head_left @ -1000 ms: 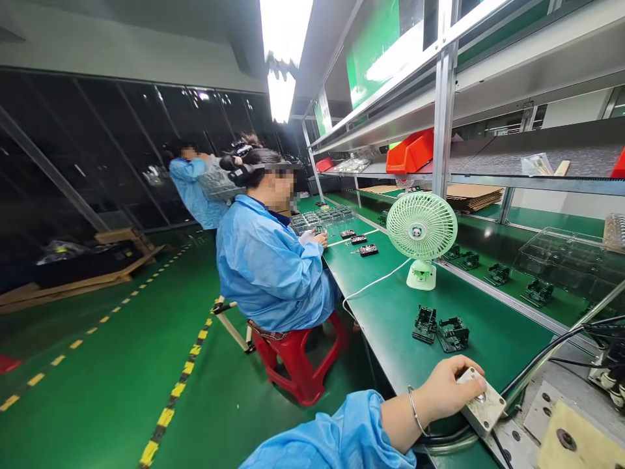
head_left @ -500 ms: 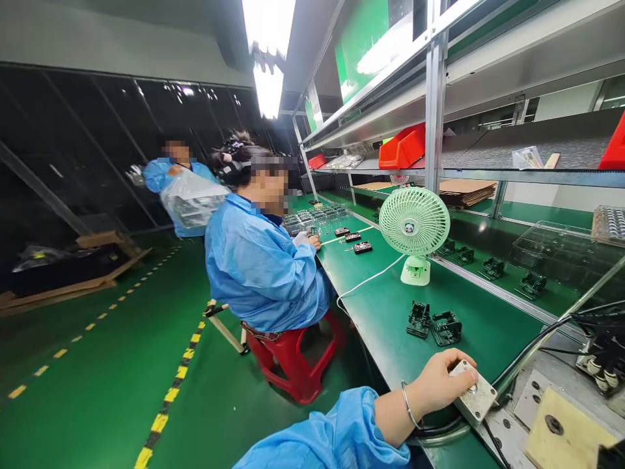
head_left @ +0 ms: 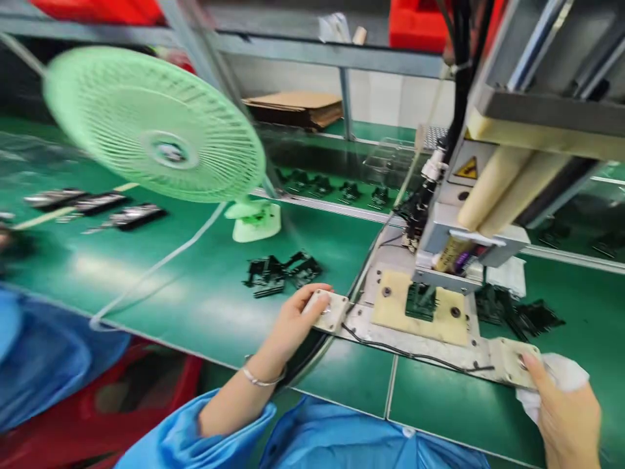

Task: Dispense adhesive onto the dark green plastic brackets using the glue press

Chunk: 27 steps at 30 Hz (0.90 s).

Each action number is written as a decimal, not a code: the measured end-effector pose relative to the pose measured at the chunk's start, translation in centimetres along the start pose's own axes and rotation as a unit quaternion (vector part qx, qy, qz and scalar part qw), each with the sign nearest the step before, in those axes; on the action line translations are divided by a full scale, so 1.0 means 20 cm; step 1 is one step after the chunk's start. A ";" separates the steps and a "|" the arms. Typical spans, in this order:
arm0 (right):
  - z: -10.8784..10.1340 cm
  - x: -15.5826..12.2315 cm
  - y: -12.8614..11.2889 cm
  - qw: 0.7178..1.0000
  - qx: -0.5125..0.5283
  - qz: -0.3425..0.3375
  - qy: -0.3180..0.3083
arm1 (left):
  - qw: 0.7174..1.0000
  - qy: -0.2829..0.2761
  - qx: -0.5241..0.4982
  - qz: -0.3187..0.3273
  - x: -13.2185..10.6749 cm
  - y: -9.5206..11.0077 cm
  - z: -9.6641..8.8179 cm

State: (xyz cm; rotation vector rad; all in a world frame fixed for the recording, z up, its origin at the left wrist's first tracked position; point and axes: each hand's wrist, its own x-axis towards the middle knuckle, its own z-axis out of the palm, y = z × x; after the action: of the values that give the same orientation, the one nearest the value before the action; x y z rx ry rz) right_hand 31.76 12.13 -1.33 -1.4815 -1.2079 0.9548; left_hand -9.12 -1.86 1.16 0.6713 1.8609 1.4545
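My left hand [head_left: 293, 322] rests on a small grey button box [head_left: 332, 311] at the left end of a metal base plate [head_left: 430, 345], fingers curled over it. At the plate's right end, my right hand [head_left: 566, 410] presses its thumb on a second button box [head_left: 510, 365] while holding a crumpled white cloth [head_left: 559, 378]. Between them a cream fixture block [head_left: 415, 306] holds a black plastic part under the press head [head_left: 469, 241]. Two loose black parts [head_left: 283, 270] lie just beyond my left hand.
A mint-green desk fan [head_left: 156, 127] stands on the green bench [head_left: 205, 306], its white cord trailing toward me. More black parts [head_left: 517, 316] lie right of the press and along the conveyor [head_left: 342, 192]. Cardboard sheets [head_left: 297, 107] and red bins [head_left: 415, 23] sit behind.
The view has swung right, from the co-workers down the line to the press in front of me. My left hand stays on its button box; my right hand has come into view on the other.
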 end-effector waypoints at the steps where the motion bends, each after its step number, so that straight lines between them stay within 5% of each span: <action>1: 0.00 0.01 0.01 0.999 -0.026 0.014 0.014 | 1.000 -0.002 0.000 -0.008 0.00 0.00 0.00; 6: 0.03 0.01 0.01 0.995 -0.067 0.021 0.072 | 0.999 0.018 0.019 -0.031 0.01 0.00 -0.01; 27: 0.07 -0.03 -0.05 0.998 -0.023 0.021 0.048 | 0.998 0.056 -0.001 -0.035 0.00 0.00 0.01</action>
State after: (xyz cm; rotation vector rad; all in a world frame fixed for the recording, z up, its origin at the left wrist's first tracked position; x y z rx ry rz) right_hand 30.01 11.94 -0.72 -1.5772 -1.1404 0.8795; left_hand -8.98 -1.71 1.12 0.5281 1.9464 1.4754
